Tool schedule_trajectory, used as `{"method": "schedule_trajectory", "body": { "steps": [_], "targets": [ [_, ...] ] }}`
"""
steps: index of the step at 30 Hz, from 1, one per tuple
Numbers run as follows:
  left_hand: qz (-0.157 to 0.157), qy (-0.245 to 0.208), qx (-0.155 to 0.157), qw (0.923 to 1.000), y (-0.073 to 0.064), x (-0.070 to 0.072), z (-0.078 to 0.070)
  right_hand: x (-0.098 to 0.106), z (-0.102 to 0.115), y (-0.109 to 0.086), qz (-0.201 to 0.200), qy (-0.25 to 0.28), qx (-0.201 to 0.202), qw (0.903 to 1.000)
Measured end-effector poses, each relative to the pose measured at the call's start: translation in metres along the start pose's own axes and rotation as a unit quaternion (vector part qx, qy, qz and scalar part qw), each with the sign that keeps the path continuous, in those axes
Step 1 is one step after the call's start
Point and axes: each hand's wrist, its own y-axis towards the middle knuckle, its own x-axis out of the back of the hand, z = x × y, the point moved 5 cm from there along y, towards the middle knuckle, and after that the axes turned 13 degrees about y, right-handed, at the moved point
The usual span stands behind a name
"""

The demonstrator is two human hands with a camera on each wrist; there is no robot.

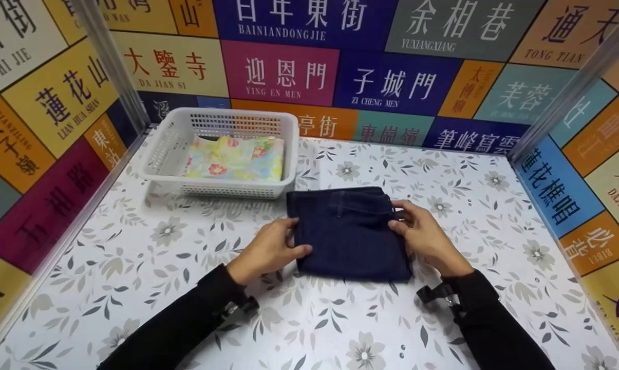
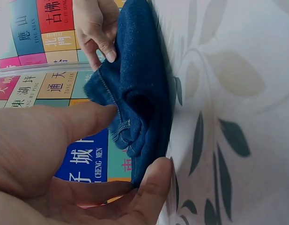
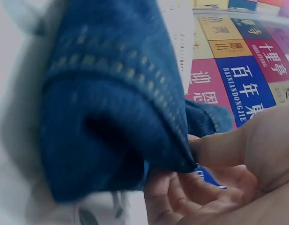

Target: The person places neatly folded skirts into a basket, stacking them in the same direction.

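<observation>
A folded pair of dark blue jeans lies on the floral tabletop, waistband and a belt loop facing up. At its left edge, my left hand holds the fabric, thumb on top and fingers curved at the side. In the left wrist view, that thumb touches the denim while the other fingers meet its lower edge. My right hand pinches the upper right corner. The right wrist view shows thumb and fingers closed on a stitched denim edge. Fingertips under the cloth are hidden.
A white plastic basket stands behind and left of the jeans, with a folded flowery cloth inside. Panels with printed signs wall the table at the back and both sides.
</observation>
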Motion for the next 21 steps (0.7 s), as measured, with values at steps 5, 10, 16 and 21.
{"method": "schedule_trajectory", "body": {
  "steps": [5,10,16,21],
  "targets": [
    [0.0,-0.006,0.004,1.0,0.003,0.0,-0.003,-0.003,-0.004,0.007,0.004,0.1,-0.04,0.9942],
    [0.004,-0.019,0.034,0.9993,0.005,-0.003,-0.006,0.0,-0.004,0.008,-0.025,-0.008,-0.048,0.9985],
    [0.004,-0.054,0.049,0.9973,0.006,-0.006,-0.008,-0.001,-0.001,0.002,-0.015,-0.113,-0.052,0.9922],
    [0.013,-0.099,0.043,0.9941,0.006,-0.01,-0.005,-0.004,0.0,-0.002,0.016,-0.08,-0.079,0.9935]
  ]
}}
